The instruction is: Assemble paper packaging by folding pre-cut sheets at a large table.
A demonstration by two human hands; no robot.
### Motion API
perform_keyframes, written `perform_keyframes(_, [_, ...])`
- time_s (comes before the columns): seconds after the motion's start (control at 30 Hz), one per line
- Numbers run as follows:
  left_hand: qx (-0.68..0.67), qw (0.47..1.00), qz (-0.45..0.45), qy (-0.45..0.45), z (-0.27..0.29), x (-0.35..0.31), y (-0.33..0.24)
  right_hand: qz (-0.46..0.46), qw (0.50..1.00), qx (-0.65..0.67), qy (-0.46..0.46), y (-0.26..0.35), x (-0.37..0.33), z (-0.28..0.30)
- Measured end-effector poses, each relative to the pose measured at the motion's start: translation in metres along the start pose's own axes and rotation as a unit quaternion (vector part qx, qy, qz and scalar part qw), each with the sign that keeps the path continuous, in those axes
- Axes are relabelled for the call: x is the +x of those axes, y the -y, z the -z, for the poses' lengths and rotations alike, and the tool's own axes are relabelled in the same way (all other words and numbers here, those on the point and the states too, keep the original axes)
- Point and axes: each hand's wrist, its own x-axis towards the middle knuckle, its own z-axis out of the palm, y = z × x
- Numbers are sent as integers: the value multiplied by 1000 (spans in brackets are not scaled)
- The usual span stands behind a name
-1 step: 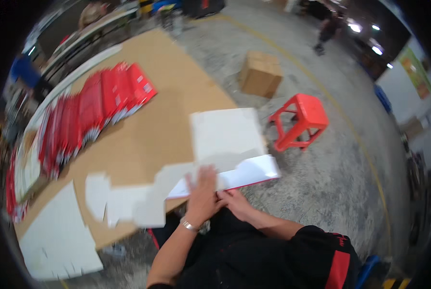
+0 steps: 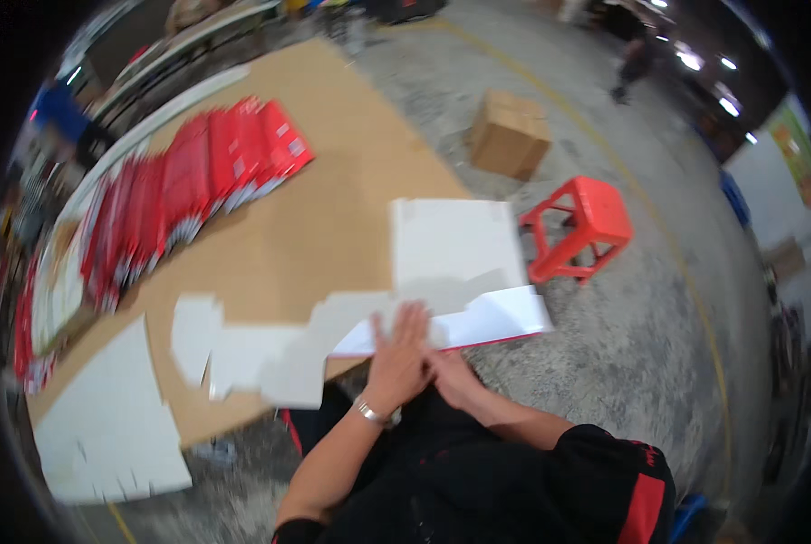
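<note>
Seen from overhead, a worker in a dark shirt stands at the near edge of a brown cardboard-topped table (image 2: 333, 208) on a concrete workshop floor. At far left a white die-cut sheet (image 2: 106, 426) overhangs the table's corner; behind it a long row of flat red cartons (image 2: 197, 181), some with small white labels, fans across the table toward its far side. Another white die-cut blank (image 2: 242, 349) lies flat nearer the middle.

The left hand (image 2: 396, 349), a metal band at its wrist, is spread wide and pressed palm-down on the folded white carton blank (image 2: 460, 272), which lies straight ahead of both hands at the table's near edge. The blank's long fold runs left to right, one panel standing away from the worker and a red-edged flap reaching right, past the table edge. The right hand (image 2: 455, 376) sits just beside the left, lower and partly hidden; its fingers cannot be made out.

Further right stand a red plastic stool (image 2: 582, 222) and, beyond it, a closed brown cardboard box (image 2: 510, 131).
</note>
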Motion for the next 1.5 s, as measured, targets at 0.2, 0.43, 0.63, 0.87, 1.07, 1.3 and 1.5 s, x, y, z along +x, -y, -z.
perform_keyframes(0.2, [-18,993,113,-25,20,-25,18,343,822,-439,-120,70,23,10])
perform_keyframes(0.43, [-45,995,88,-28,17,-49,26,533,629,-549,137,83,58,-22])
perform_keyframes(0.63, [37,985,165,-30,56,-162,77,503,585,-615,164,99,80,-14])
perform_keyframes(0.87, [-205,949,169,-170,78,-173,125,463,642,-582,185,93,101,-1])
perform_keyframes(1.07, [-184,857,452,-168,62,-127,119,439,714,-520,165,90,95,5])
perform_keyframes(1.3, [93,960,244,-99,56,-117,112,426,516,-674,313,73,54,-65])
perform_keyframes(1.5, [200,950,228,76,121,-169,89,443,485,-679,329,61,43,-65])
